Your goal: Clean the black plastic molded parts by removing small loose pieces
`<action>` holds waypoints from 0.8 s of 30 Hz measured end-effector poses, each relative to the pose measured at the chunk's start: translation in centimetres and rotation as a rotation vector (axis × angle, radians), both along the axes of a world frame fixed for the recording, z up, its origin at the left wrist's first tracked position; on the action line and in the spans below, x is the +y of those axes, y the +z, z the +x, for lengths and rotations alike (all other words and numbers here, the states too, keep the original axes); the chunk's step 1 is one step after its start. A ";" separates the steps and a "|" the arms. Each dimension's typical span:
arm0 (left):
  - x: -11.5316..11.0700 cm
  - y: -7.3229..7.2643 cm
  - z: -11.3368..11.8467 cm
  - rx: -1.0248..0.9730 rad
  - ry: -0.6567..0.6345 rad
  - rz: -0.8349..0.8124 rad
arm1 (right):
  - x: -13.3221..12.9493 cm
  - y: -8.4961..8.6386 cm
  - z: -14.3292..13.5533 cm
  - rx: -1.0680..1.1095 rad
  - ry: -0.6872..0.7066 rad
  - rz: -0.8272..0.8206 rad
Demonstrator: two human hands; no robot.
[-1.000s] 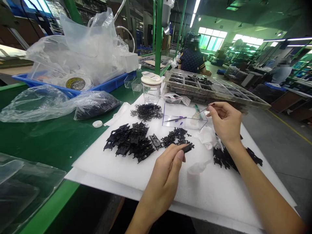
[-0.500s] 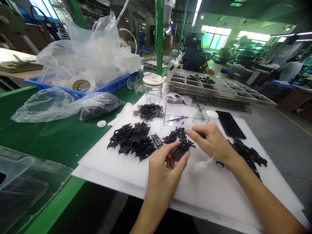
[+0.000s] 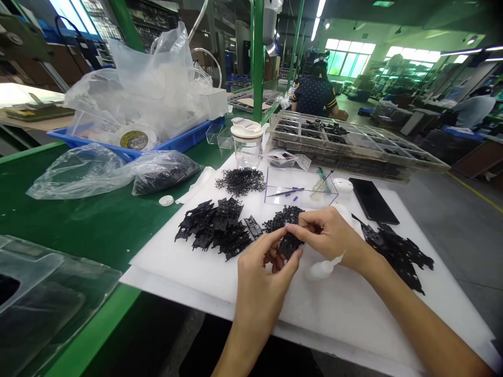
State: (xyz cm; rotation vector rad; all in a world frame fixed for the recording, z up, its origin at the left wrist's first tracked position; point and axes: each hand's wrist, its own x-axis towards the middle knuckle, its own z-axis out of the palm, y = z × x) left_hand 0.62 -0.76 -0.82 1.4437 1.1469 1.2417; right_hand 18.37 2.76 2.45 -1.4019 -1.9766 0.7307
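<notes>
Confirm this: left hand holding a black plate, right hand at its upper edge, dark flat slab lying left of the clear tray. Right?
No: the dark flat slab lies right of the clear tray, as the head view shows. The left hand does hold a black plate, with the right hand at its upper edge.

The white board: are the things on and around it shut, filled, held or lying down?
Left hand, gripping black plate
Right hand, at the plate; grip unclear
Black plate, held
Cup, lid on
Phone, lying flat, screen dark
White bottle, lying on its side
White disc, lying flat
Parts tray, partly filled
</notes>
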 end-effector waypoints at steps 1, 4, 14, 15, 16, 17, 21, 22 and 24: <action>0.0 0.0 0.0 0.004 -0.001 0.003 | 0.0 0.0 0.0 0.006 -0.003 0.002; 0.0 0.1 0.0 0.021 -0.010 0.009 | 0.0 0.0 0.0 0.005 -0.009 -0.003; -0.2 -0.3 0.0 0.002 -0.007 -0.012 | -0.2 -0.5 -0.1 -0.018 0.012 -0.013; -0.2 -0.3 0.0 0.005 -0.008 -0.013 | -0.3 -0.6 -0.1 -0.014 0.010 -0.019; -0.2 -0.4 0.0 0.013 -0.010 -0.014 | -0.3 -0.6 -0.1 -0.010 0.008 -0.022; -0.2 -0.4 0.0 0.022 -0.013 -0.014 | -0.3 -0.7 -0.1 -0.007 0.006 -0.022; -0.1 -0.3 0.2 0.055 -0.025 -0.001 | -0.4 -0.8 0.0 -0.001 -0.012 0.013; -0.1 -0.2 0.2 0.060 -0.027 0.003 | -0.4 -0.8 0.1 0.002 -0.016 0.019; -0.2 0.1 0.2 0.065 -0.031 0.005 | -0.4 -0.7 0.1 0.008 -0.018 0.018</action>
